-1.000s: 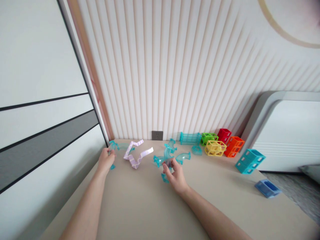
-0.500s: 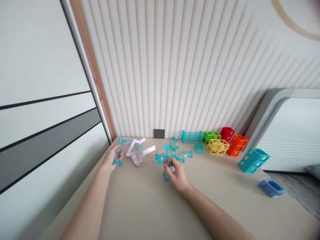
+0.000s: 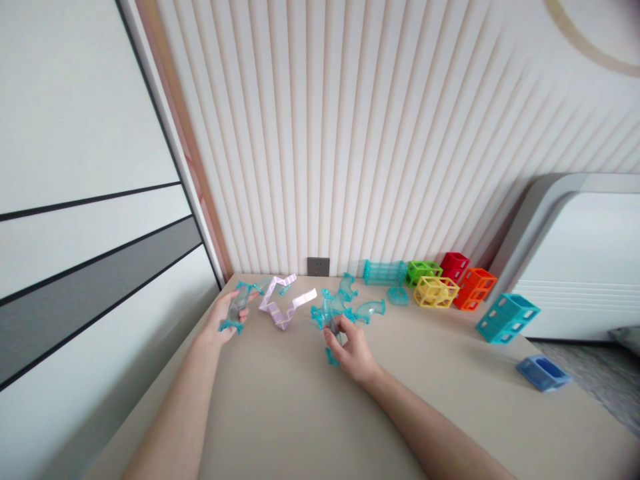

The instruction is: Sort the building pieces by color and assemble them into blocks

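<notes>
My left hand (image 3: 227,317) is wrapped round a clear teal tube piece (image 3: 239,305), held at the table's left side. Beside it lies a lilac zigzag strip (image 3: 274,308), with another teal piece (image 3: 285,289) partly behind it. At the middle, the thumb and fingers of my right hand (image 3: 353,347) are closed on a clear teal piece (image 3: 334,328). That piece overlaps a cluster of teal tube pieces (image 3: 330,307), so I cannot tell whether they are joined. Close by are a curved teal tube (image 3: 370,310) and a second curved tube (image 3: 347,287).
Along the wall stand a teal barred block (image 3: 384,273), a small teal piece (image 3: 398,296), and green (image 3: 423,272), yellow (image 3: 436,292), red (image 3: 455,266) and orange (image 3: 476,288) frame blocks. A teal block (image 3: 507,319) and a blue block (image 3: 543,373) are near the right edge.
The lilac strip has shifted slightly right. The teal piece in my left hand has turned a little and moved slightly. My right hand has barely moved and keeps its grip.
</notes>
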Demonstrator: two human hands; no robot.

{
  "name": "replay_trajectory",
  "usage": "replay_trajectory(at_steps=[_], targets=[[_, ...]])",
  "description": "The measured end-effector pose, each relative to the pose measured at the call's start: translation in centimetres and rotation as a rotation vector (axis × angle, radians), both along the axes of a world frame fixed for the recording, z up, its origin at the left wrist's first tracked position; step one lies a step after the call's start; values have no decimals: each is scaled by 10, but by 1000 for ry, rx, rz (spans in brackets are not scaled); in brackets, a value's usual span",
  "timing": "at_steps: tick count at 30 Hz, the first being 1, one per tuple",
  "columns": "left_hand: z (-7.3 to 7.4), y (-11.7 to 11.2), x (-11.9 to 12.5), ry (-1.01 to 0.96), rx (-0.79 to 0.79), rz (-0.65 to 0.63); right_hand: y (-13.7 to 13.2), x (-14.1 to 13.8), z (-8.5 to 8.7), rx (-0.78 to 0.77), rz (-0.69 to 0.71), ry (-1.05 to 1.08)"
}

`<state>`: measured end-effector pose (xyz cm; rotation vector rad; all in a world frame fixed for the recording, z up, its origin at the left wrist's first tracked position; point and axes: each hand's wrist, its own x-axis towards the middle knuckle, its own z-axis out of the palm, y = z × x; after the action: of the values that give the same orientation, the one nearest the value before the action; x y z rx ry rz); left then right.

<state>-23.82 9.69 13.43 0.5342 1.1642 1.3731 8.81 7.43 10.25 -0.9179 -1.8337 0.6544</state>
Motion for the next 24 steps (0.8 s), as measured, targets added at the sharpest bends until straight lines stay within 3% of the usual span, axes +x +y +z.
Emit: replay_trajectory(at_steps=[7,17,24], targets=[[0,2,4,70,-77,116,0,0,-1,-3,25,-16],[-10,7,14,310,133,313,1,1,-4,-5,39,-58],[-13,7,18,348,179,270,2,1,-4,-8,45,-85]])
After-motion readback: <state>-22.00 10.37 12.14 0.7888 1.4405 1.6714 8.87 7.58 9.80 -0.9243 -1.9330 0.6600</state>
